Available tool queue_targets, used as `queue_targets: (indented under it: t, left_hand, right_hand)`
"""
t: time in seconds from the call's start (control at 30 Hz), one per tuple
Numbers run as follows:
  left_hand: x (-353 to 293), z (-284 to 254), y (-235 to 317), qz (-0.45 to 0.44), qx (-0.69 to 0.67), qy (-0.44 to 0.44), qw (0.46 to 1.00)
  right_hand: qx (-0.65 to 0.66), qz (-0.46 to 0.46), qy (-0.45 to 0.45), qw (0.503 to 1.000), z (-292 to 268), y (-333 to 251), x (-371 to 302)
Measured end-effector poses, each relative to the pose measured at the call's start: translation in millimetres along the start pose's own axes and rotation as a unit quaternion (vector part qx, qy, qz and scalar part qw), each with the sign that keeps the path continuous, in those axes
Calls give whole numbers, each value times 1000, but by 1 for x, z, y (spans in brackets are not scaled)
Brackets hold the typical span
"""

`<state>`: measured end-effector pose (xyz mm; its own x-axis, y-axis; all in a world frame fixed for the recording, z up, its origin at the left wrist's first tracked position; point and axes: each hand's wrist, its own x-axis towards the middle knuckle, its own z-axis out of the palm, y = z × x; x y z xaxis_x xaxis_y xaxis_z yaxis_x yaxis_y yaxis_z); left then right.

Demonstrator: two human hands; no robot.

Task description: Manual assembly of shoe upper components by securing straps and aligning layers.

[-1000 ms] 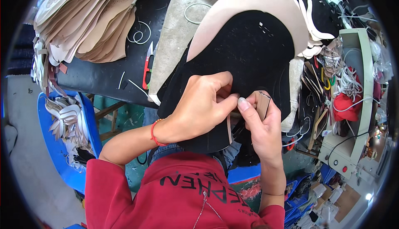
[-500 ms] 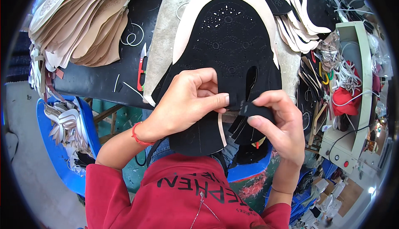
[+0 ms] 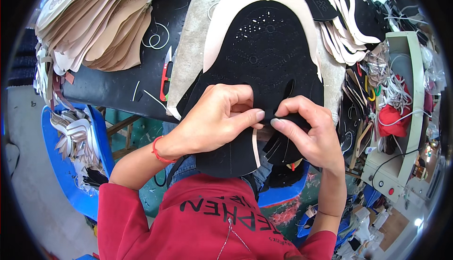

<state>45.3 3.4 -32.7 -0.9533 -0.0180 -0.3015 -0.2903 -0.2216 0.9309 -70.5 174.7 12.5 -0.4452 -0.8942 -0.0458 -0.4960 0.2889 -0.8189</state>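
Note:
A black perforated shoe upper piece lies over a pale cream piece on the table, its lower parts hanging over the near edge. My left hand pinches the black piece near its lower middle, thumb pressed against bent fingers. Close beside it, my right hand pinches the edge of the black material between thumb and forefinger. Both sets of fingertips nearly meet. Below my right hand hang several dark flaps. A narrow pale strip edges the black part below my left hand.
Red-handled thread snips lie left of a grey board. Stacked beige pieces fill the far left; black and white pieces lie far right. A blue bin stands left, a pale machine housing right.
My right hand has moved left, bringing its fingertips close to my left thumb. The black flap it held up has turned down. The view has shifted slightly.

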Motion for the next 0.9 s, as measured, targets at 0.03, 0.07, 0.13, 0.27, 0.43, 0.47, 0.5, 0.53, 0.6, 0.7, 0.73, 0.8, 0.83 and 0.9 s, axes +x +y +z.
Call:
queue_targets:
  t: [0.03,0.07,0.13,0.27,0.43,0.47,0.5,0.53,0.6,0.7,0.73,0.8,0.83,0.9]
  left_hand:
    - [0,0,0,8,-20,-3,1000]
    - [-1,0,0,16,-41,-6,999]
    - [1,2,2,34,-61,-3,998]
    - [1,-7,4,11,-38,-41,998]
    - [4,-6,0,18,-50,-55,997]
    - [5,-5,-3,33,-31,-48,998]
    - [6,-4,-5,34,-31,-49,998]
    - [6,-5,-7,39,-68,-50,996]
    - [5,-9,-6,45,-105,-50,992]
    - [5,-14,1,43,-153,-68,985]
    - [4,-14,5,24,-127,-56,990]
    - [5,-13,8,-13,-98,-25,995]
    - [5,-11,8,-13,-98,-27,995]
    - [7,-8,7,6,-106,-33,994]
  right_hand:
    - [0,0,-1,1000,1,-1,0]
    - [1,28,4,1000,2,-2,1]
    - [3,56,7,998,4,-8,4]
    - [-38,73,21,996,3,-17,0]
    - [-126,-31,55,990,5,-9,-5]
    - [-129,-37,50,990,8,-8,-2]
    - [-130,-37,51,990,8,-7,-2]
    - [-118,-54,55,990,9,-7,-1]
    - [-116,-62,69,989,6,-9,-1]
    - [-51,86,74,992,-10,-10,-8]
    - [-66,77,69,992,-12,-9,-6]
    - [-71,47,62,994,-13,-5,-3]
    - [-79,18,58,995,-13,-5,-2]
    - [-71,9,41,997,-8,-4,-1]
